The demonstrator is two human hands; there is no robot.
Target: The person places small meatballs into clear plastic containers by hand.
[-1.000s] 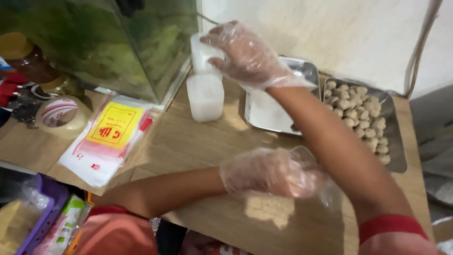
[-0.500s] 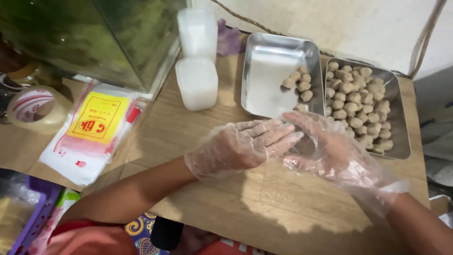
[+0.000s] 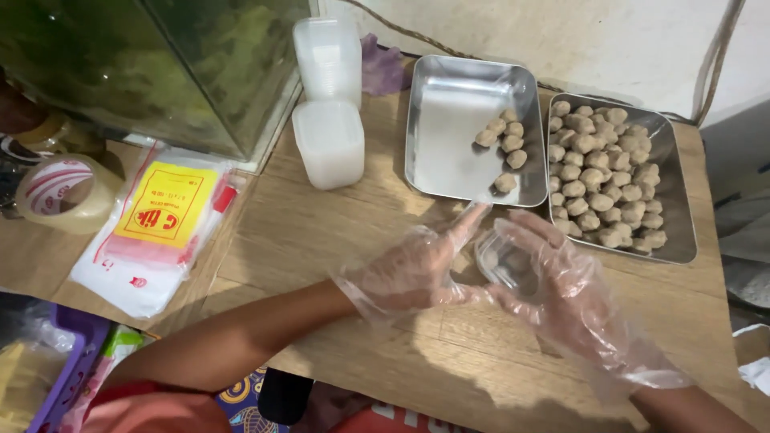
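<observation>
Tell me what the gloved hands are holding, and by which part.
A small clear plastic cup sits between both hands, right hand cupping its rim and side; the left hand touches its near edge.

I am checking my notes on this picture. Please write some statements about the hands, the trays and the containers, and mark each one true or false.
1. Both hands, left hand and right hand, wear thin clear gloves. True.
2. The right tray holds fewer brown balls than the left tray. False: the right tray is nearly full; the left holds only a few.
3. A small clear container is between the hands. True.
4. The roll of tape lies inside a tray. False: it lies on the table, far left.
5. The stack of white tubs stands left of the trays. True.
</observation>
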